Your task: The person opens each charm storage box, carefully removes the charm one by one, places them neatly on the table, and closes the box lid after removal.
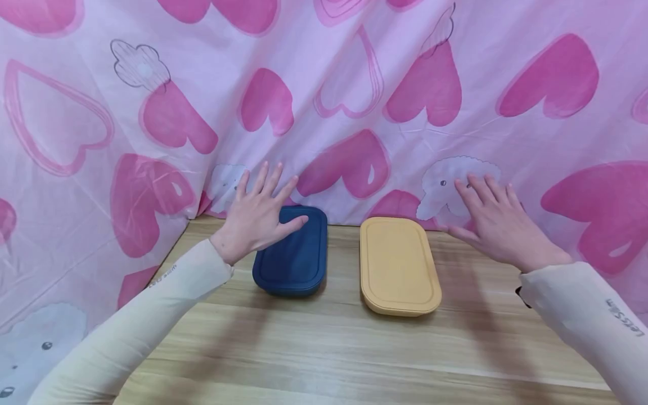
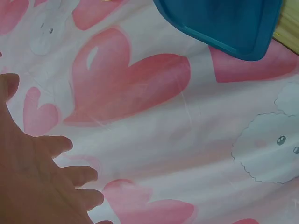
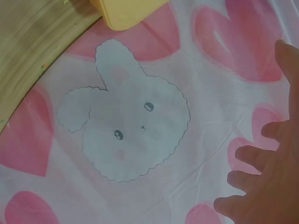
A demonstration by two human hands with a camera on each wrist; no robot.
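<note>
Two lidded, rounded-rectangular boxes stand side by side on the wooden table, a dark blue box [image 1: 296, 259] on the left and a yellow box [image 1: 400, 264] on the right. My left hand [image 1: 258, 216] is raised with fingers spread, covering part of the blue box's upper left in the head view. To the right of the yellow box, my right hand [image 1: 498, 225] is also held up, fingers straight. Neither hand holds anything. In the left wrist view a corner of the blue box [image 2: 224, 23] shows; a corner of the yellow box [image 3: 128, 11] appears in the right wrist view.
A pink cloth [image 1: 349, 163] with hearts and fluffy animal faces hangs behind the table and along its left side. The light wooden tabletop [image 1: 324, 354] stretches in front of both boxes, with arm shadows across it.
</note>
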